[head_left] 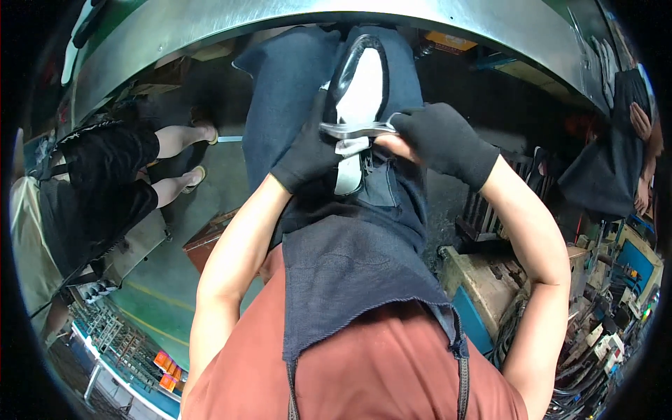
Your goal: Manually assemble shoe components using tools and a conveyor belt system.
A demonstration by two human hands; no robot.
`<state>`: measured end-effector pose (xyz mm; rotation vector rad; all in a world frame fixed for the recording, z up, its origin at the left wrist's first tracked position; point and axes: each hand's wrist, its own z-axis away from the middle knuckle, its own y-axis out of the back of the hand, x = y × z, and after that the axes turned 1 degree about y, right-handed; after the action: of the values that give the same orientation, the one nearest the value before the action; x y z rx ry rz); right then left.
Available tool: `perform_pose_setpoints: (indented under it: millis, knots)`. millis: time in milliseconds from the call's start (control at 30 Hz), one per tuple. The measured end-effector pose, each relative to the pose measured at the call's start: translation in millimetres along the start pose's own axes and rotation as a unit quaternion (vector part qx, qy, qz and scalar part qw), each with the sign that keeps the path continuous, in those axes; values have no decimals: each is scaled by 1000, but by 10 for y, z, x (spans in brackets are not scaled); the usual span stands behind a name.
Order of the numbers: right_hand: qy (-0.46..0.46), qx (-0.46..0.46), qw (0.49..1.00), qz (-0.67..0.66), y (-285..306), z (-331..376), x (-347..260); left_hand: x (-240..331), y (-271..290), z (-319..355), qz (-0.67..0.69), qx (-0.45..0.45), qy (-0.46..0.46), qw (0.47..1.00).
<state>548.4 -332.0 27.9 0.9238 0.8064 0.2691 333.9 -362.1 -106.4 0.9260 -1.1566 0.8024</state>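
A shoe (363, 87) with a white underside and a glossy black upper folded over its edge lies sole up on my lap, toe pointing away. My left hand (311, 150), in a black glove, closes around its left side near the middle. Across the sole lies a silver metal tool (358, 130), long and slim like pincers. My right hand (442, 136), gloved with bare fingertips showing, grips the tool's right end. Its left end reaches to my left fingers. A pale strip (351, 146) sits on the sole just below the tool. The left fingertips are partly hidden.
A metal bench edge (336, 22) curves across ahead of me. At the left sits another person (105, 161); one more person's hand (640, 120) shows at the far right. Machinery (483, 287) stands close at my right, and a brown box (210, 238) sits on the floor at my left.
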Motion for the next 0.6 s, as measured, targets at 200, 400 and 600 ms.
perform_pose_setpoints:
  millis: [200, 400, 600]
  knots:
    - [202, 163, 964, -53, -363, 102, -48, -65, 71, 0, -60, -41, 108, 991]
    - [171, 94, 981, 16, -399, 118, -94, -124, 120, 76, -13, -78, 93, 993]
    - [-73, 56, 985, -143, -474, 387, 483, -92, 273, 166, 83, -70, 144, 984]
